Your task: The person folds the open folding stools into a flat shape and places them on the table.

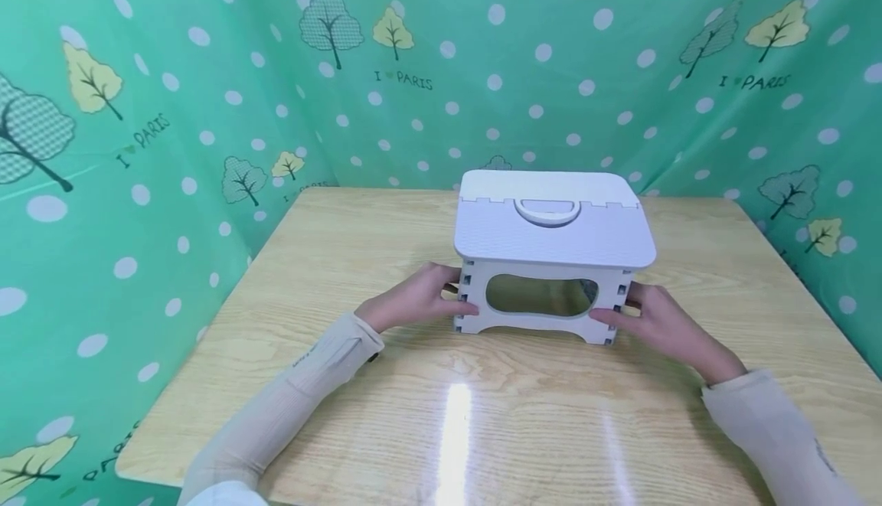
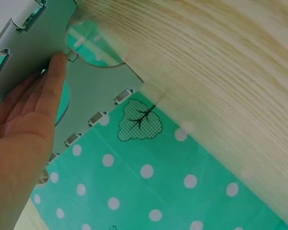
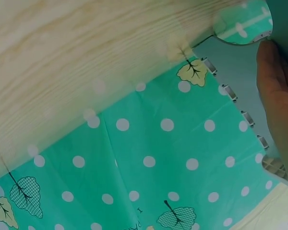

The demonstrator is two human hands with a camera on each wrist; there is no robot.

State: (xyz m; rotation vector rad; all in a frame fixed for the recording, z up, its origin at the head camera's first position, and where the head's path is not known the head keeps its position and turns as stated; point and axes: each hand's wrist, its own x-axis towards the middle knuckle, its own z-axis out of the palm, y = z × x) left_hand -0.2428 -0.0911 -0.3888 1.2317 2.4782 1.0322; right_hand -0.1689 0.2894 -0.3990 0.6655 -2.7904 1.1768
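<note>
A white plastic folding stool [image 1: 554, 236] stands unfolded on its legs, its top flat and an oval carry handle [image 1: 548, 217] set into it. My left hand [image 1: 422, 298] holds the left edge of the front panel, thumb in front and fingers behind. At the opposite edge my right hand [image 1: 660, 322] grips the same panel, its thumb near the oval cutout. In the left wrist view the left hand's fingers [image 2: 33, 103] lie along the panel's inner side. The right hand's fingers [image 3: 271, 72] reach behind the panel in the right wrist view, partly out of frame.
The stool stands toward the back of a light wood-grain table [image 1: 331, 261]. A green dotted cloth [image 1: 441, 77] printed with trees hangs behind the table and along its sides. Bright light reflections [image 1: 452, 437] lie on the front of the tabletop.
</note>
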